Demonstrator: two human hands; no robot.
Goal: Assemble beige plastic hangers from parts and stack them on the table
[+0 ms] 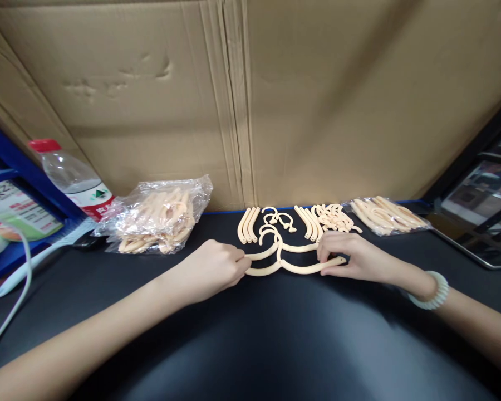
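Note:
Two cream plastic clothes hangers lie one before the other on the black table, a near hanger (300,269) and a far hanger (298,248). Their curved hooks (269,228) point away from me. My left hand (217,268) is closed at the left ends of both hangers, which its fingers hide. With thumb and fingers, my right hand (354,257) pinches the near hanger's right arm close to its holed tip. The far hanger's right end disappears behind that hand's fingers.
Behind the hangers lie curved arm pieces left (247,225) and right (309,224), loose hooks (284,219) and a heap of small pieces (334,217). Plastic bags of parts flank them, left (162,217) and right (388,215). A bottle (73,178) stands left; cardboard (338,111) rises behind.

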